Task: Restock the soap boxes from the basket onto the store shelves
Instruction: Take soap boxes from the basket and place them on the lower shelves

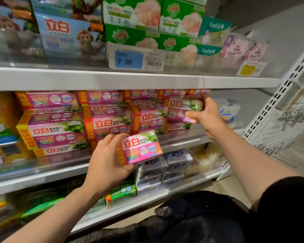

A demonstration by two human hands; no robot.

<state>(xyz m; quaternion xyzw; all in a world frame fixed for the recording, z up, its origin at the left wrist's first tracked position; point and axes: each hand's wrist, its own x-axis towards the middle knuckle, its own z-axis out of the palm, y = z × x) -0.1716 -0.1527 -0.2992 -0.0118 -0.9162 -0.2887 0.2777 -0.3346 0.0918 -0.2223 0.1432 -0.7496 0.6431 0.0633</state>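
Left hand (107, 163) grips a pink soap box (141, 147) by its left end, held out in front of the middle shelf (182, 142). Right hand (206, 115) pinches another pink box (183, 109) at the right end of the stacked pink boxes (102, 120) on that shelf. They're glossy rectangular cardboard cartons with orange edges.

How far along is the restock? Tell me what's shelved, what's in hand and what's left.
Done: the middle shelf already carries stacked rows of pink soap boxes. In hand: the right hand grips one box at the right end of the stack, and the left hand holds another pink box in front of the shelf. Left: the basket is out of view, so the remaining count can't be told.
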